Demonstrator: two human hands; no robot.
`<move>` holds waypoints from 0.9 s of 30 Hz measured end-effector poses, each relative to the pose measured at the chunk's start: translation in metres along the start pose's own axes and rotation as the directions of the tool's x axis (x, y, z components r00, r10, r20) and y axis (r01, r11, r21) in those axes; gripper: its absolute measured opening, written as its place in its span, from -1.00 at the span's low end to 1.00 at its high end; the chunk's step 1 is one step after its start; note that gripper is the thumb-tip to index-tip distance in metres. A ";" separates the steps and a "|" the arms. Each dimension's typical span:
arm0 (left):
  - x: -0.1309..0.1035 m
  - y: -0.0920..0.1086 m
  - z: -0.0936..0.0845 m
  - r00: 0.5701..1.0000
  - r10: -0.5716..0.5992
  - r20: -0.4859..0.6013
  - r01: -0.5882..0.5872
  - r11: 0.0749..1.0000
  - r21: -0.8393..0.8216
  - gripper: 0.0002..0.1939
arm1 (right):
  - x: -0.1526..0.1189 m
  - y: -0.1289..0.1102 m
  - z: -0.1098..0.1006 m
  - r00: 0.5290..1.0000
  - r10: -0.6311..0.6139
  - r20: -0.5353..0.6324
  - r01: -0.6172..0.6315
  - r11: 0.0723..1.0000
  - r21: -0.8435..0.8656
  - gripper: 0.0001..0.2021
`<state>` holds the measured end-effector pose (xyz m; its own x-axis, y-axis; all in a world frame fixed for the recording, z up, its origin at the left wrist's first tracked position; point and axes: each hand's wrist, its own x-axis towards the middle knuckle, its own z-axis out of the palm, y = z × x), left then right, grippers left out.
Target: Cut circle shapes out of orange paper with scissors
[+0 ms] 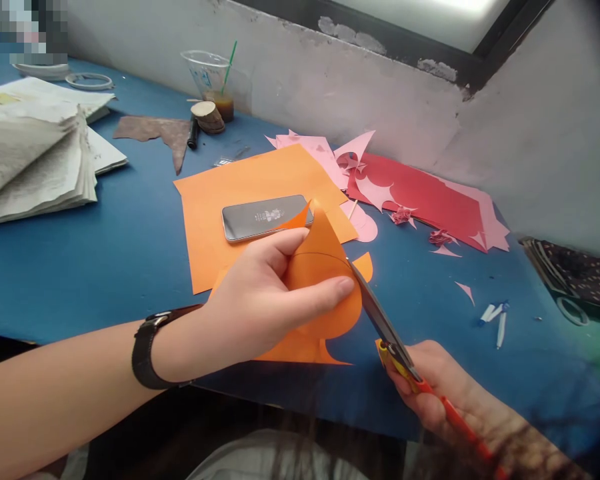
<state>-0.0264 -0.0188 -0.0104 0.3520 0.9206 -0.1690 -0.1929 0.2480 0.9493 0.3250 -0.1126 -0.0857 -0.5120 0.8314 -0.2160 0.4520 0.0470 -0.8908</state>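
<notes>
My left hand (pixel 260 293) grips a curled piece of orange paper (pixel 325 313), thumb lying across its front. A thin drawn curve runs over this paper, and its right side is rounded. In my right hand (pixel 445 380) is a pair of scissors (pixel 387 327) with red and yellow handles. Their blades look nearly closed, with the tips touching the paper's right edge at the drawn line. A small orange offcut (pixel 364 267) shows just behind the tips. Under my left hand, more orange paper reaches the table's front edge.
A phone (pixel 265 217) lies on an orange sheet (pixel 190 233). Pink scraps (pixel 375 190) and red paper (pixel 420 193) lie along the wall. Newspapers (pixel 40 153) are stacked left; a plastic cup (pixel 215 87) with a green straw stands behind. White-and-blue pieces (pixel 497 320) lie right on the blue table (pixel 145 267).
</notes>
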 end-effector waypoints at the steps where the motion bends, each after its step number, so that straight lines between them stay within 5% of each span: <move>1: 0.000 0.000 0.000 1.000 -0.003 0.004 0.003 1.000 0.001 -0.55 | 0.001 -0.002 -0.001 1.000 0.007 0.011 -0.008 0.997 0.082 -0.25; 4: 0.001 0.001 -0.001 1.000 -0.011 0.012 0.011 1.000 0.000 -0.54 | 0.002 -0.006 -0.002 1.000 0.018 0.019 -0.022 0.969 0.248 -0.23; 17: 0.005 0.006 0.002 0.998 -0.055 0.022 0.056 0.998 -0.039 -0.57 | 0.004 -0.010 0.000 0.999 0.043 0.012 -0.044 0.981 0.186 -0.27; 27: 0.007 0.004 0.001 0.992 -0.124 0.032 0.125 0.991 -0.049 -0.51 | 0.017 -0.026 0.005 0.992 -0.108 -0.067 0.120 0.971 0.209 -0.23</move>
<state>-0.0243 -0.0121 -0.0080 0.4021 0.8728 -0.2767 -0.1918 0.3758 0.9066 0.3008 -0.1026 -0.0684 -0.5076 0.8568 -0.0909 0.2245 0.0297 -0.9740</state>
